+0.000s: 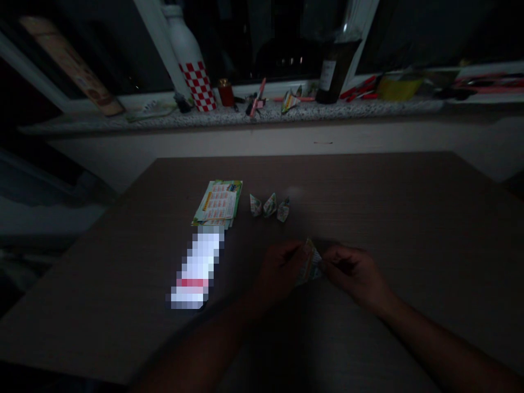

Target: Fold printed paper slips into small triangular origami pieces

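Between my hands is a partly folded piece of printed paper (310, 269), roughly triangular with a pointed top. My left hand (282, 267) pinches its left side, and the fingers of my right hand (352, 271) close on its right edge. Dim light hides the exact fold lines. Beyond my hands, three small folded paper shapes (269, 205) stand in a row on the table. To their left lies a stack of printed paper sheets (219, 202). Nearer to me, a lit phone (196, 267) with a blurred-out screen touches or nearly touches the stack.
The brown table (368, 191) reaches toward a wall under a window. Along the granite sill (245, 115) stand a white bottle with red checks (196, 76), a small amber jar (225, 93), a dark labelled container (328, 76), a tall tube (73, 68) and several pens.
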